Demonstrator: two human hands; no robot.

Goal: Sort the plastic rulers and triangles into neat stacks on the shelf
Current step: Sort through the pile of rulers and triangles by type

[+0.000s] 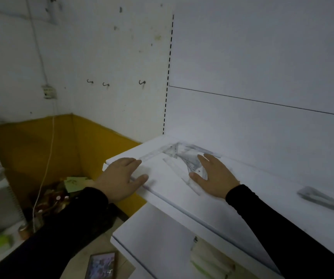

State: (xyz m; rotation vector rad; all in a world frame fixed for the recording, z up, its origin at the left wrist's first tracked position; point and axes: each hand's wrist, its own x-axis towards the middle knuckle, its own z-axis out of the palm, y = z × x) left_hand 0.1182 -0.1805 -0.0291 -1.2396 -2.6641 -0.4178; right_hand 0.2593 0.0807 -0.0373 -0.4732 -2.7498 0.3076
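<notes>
White shelf (242, 198) – clear triangles (184, 158) heaped at back-left corner, ruler stack (323, 199) well apart at right. Right hand (215, 176) flat, fingers spread, resting on triangle pile, gripping nothing. Left hand (121, 178) spread on shelf edge, empty. Risk – slick plastic skids under palm, heap fans out.

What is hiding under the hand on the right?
Under the right hand lies a pile of clear plastic triangles on the white shelf. The pile pokes out past the fingers; how many pieces the palm covers cannot be seen.
</notes>
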